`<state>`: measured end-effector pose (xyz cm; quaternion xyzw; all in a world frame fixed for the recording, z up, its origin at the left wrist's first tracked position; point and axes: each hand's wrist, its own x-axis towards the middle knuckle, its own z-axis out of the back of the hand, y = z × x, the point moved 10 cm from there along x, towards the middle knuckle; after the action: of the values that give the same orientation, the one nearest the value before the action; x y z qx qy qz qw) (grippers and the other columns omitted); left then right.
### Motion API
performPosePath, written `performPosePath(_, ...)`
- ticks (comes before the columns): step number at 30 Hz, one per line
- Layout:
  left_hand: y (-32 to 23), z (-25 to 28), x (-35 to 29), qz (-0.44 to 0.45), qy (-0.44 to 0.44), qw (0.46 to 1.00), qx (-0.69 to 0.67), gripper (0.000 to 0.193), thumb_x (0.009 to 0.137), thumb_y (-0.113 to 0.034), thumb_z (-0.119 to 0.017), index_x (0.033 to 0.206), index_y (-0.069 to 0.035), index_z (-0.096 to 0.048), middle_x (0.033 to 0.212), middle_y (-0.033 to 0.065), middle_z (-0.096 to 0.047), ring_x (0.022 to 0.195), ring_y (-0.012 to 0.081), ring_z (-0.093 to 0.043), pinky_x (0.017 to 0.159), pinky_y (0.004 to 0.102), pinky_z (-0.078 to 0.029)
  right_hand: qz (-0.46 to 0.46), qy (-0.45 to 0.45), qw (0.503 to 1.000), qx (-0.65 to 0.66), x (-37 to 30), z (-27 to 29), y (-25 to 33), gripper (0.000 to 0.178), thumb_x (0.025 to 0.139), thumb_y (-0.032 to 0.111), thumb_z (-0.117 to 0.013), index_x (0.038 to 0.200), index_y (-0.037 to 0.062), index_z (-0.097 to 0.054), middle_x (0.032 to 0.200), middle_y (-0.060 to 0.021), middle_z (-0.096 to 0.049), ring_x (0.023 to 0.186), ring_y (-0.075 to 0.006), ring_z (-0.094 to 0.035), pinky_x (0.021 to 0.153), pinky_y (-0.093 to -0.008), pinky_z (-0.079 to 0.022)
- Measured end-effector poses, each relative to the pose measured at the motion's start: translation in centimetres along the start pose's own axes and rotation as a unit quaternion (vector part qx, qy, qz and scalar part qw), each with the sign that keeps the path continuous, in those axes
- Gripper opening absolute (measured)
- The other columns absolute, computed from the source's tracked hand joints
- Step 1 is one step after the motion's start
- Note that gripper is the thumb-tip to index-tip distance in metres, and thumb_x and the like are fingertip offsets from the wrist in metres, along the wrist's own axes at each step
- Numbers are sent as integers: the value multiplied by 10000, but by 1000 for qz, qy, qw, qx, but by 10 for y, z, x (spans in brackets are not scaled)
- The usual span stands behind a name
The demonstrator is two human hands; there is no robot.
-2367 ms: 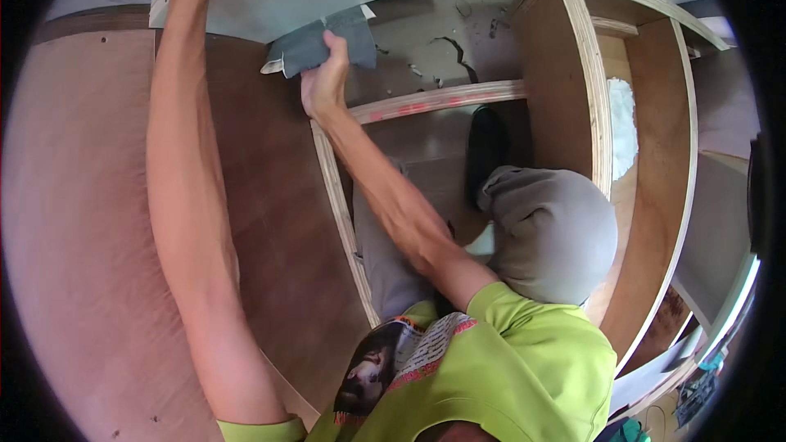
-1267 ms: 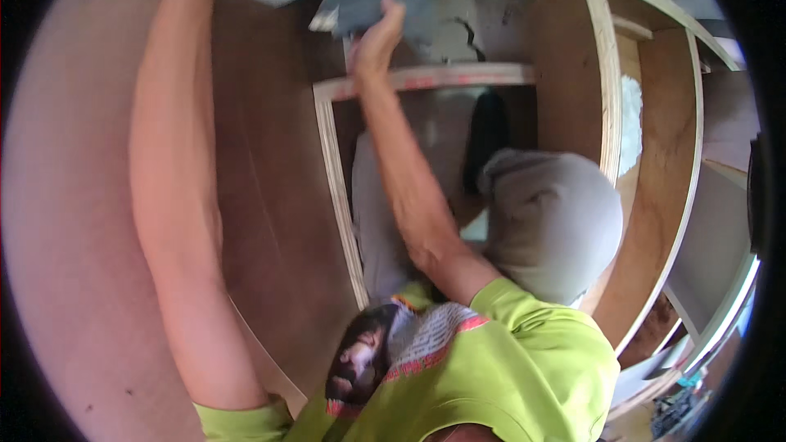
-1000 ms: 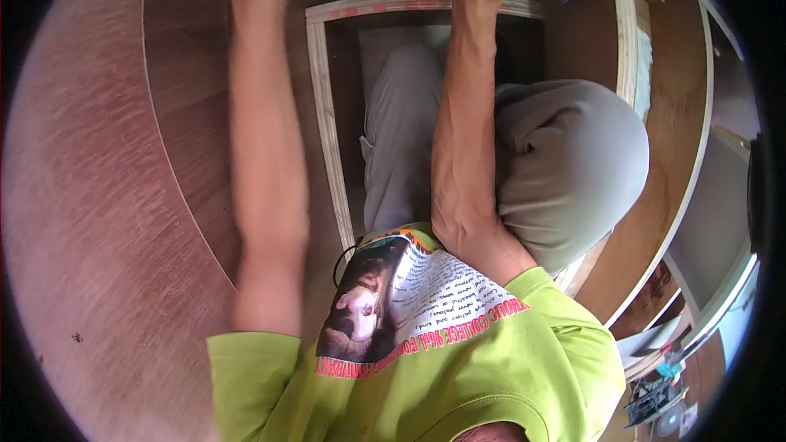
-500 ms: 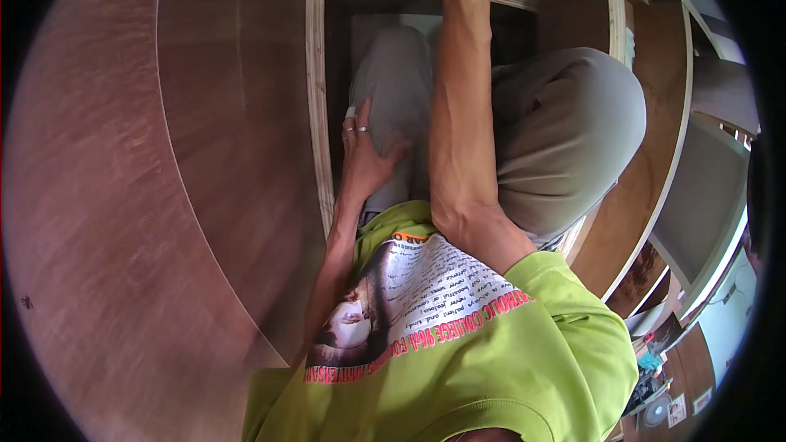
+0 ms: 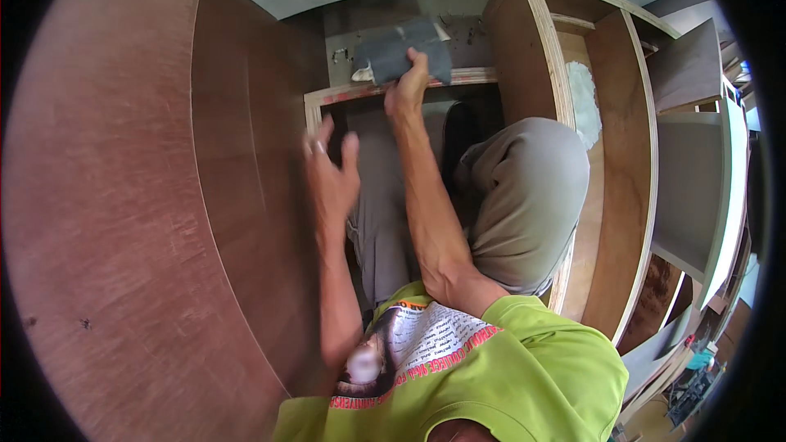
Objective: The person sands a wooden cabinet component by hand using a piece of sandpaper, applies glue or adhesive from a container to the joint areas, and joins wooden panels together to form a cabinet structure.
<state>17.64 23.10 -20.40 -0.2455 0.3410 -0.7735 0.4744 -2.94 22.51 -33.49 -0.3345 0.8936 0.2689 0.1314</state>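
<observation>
Shirt (image 5: pixel 532 360): lime-green, short-sleeved; chest print (image 5: pixel 446 344) white, dark, red. From shirt: grey trousers (image 5: pixel 528 196), dark shoe (image 5: pixel 458 141), 12 o'clock; pale ring (image 5: pixel 318 147), left hand (image 5: pixel 332 184), 11 o'clock.

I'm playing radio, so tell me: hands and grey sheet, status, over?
Right hand gripping grey sheet. Left hand open, blurred, nothing seen in it. Small scraps left of sheet.

The sheet (image 5: pixel 389 52) is dark grey, the shirt (image 5: pixel 540 352) lime-green.
</observation>
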Motion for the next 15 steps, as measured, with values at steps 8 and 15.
performPosePath(8, -238, 94, 265, -425, -290, 850, 108, 331, 959, -256, -539, 1091, 36, -624, 1083, 265, -625, 1062, 387, -591, 879, 423, -463, -7, 34, 996, 88, 55, -42, -22, 319, 895, 264, -503, 1061, 2, -578, 1090, -105, -628, 1010, -256, -601, 948, -384, -446)
performPosePath(15, -244, 84, 371, -343, -190, 894, 215, 340, 924, -274, -589, 1101, 12, -640, 1102, 234, -649, 1055, 337, -618, 923, 404, -473, -24, 35, 980, 195, 35, -114, -29, 302, 887, 271, -526, 1056, 25, -575, 1090, -90, -623, 1020, -238, -592, 950, -375, -448)
